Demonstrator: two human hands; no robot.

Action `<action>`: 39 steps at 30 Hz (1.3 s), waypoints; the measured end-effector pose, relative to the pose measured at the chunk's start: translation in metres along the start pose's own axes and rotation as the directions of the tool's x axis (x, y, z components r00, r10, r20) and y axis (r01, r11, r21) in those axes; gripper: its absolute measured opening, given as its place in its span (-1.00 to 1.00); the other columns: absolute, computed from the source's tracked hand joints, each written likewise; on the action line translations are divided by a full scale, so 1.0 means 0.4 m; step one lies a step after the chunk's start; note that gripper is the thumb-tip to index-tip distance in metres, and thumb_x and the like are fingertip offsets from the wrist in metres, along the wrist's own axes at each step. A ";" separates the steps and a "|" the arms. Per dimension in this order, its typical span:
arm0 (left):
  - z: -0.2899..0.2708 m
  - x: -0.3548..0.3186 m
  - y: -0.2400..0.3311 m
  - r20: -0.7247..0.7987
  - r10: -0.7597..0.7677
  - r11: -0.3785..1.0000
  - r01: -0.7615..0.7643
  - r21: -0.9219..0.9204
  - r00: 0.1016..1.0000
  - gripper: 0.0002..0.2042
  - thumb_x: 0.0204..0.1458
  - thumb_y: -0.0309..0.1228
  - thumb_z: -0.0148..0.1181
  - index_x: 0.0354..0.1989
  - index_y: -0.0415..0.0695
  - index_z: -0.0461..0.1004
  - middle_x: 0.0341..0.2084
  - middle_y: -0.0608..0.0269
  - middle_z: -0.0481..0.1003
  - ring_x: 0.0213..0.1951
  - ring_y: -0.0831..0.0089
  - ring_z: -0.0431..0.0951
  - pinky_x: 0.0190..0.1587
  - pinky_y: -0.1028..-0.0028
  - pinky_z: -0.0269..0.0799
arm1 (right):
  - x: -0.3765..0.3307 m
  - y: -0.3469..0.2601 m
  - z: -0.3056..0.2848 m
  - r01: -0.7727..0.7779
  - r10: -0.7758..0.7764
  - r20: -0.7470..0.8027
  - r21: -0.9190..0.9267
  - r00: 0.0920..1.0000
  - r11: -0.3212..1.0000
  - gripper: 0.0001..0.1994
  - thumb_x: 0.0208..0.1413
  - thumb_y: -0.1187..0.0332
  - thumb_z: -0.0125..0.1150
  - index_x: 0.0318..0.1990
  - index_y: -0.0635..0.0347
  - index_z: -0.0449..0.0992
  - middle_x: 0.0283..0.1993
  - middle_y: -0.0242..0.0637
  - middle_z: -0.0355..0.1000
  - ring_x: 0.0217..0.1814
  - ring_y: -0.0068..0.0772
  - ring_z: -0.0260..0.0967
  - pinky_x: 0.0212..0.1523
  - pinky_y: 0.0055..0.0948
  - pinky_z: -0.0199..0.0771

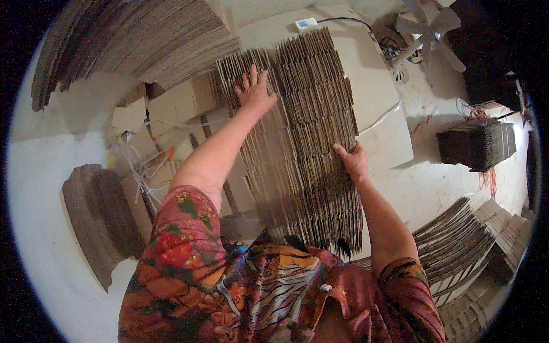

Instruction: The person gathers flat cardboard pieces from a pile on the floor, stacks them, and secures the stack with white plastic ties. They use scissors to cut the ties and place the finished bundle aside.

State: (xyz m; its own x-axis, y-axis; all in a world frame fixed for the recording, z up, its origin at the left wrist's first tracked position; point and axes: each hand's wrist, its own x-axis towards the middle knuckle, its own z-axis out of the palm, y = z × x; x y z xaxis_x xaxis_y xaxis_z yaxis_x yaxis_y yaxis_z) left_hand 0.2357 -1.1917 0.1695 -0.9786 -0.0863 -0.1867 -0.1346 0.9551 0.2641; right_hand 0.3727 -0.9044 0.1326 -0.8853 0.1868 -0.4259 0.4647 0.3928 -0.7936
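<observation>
Two long rows of folded cardboard partitions, standing on edge, lie side by side in front of me. My left hand (255, 94) rests with fingers spread on the far part of the left row (246, 60). That row looks partly smeared by motion nearer my body. At the right side of the right row (314, 97), my right hand (354, 161) grips the edge, its thumb over the top. Its other fingers are partly hidden against the side.
A pale table (380, 151) lies under the rows. Large cardboard stacks (143, 40) stand far left, another stack (103, 211) at left. Flat cardboard pieces (180, 103) and pale plastic straps (137, 177) lie nearby. A fan (429, 37), a tied bundle (477, 146) and more partitions (454, 246) are right.
</observation>
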 end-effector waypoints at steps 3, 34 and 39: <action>0.014 0.019 0.012 -0.037 0.190 0.972 -0.183 0.147 0.981 -0.33 -0.24 -0.30 0.13 0.16 0.14 0.07 0.27 0.30 -0.32 0.26 0.04 -0.27 0.12 -0.20 -0.28 | 0.005 -0.002 -0.005 -0.022 0.022 -0.001 -0.116 1.000 0.993 -0.38 -0.31 -0.02 0.32 -0.18 0.31 0.38 -0.33 -0.08 0.46 -0.31 -0.22 0.45 -0.28 -0.32 0.41; 0.066 0.070 0.138 0.002 0.029 0.998 -0.029 0.046 1.000 -0.41 -0.14 -0.20 0.08 0.14 0.08 0.09 0.24 0.23 -0.16 0.25 0.11 -0.21 0.13 -0.17 -0.30 | 0.013 0.017 -0.006 -0.018 0.017 -0.009 -0.065 1.000 0.998 -0.36 -0.35 -0.03 0.35 -0.18 0.32 0.39 -0.36 -0.07 0.46 -0.31 -0.20 0.44 -0.26 -0.32 0.40; 0.071 0.072 0.135 -0.031 0.129 0.990 -0.127 0.066 0.991 -0.35 -0.19 -0.25 0.11 0.17 0.19 0.02 0.26 0.21 -0.25 0.25 0.05 -0.24 0.10 -0.22 -0.25 | 0.026 0.031 -0.004 -0.015 0.010 -0.028 -0.151 1.000 0.988 -0.32 -0.37 -0.07 0.34 -0.17 0.32 0.38 -0.38 -0.05 0.46 -0.32 -0.17 0.44 -0.28 -0.29 0.40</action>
State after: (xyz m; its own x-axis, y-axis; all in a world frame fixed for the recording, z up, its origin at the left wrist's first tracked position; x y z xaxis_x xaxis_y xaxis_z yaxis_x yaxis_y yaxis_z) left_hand 0.2048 -1.1344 0.1515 -0.9921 0.0292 -0.1220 0.0013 0.9748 0.2229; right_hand 0.3693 -0.8963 0.1192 -0.8805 0.2160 -0.4219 0.4693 0.5217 -0.7125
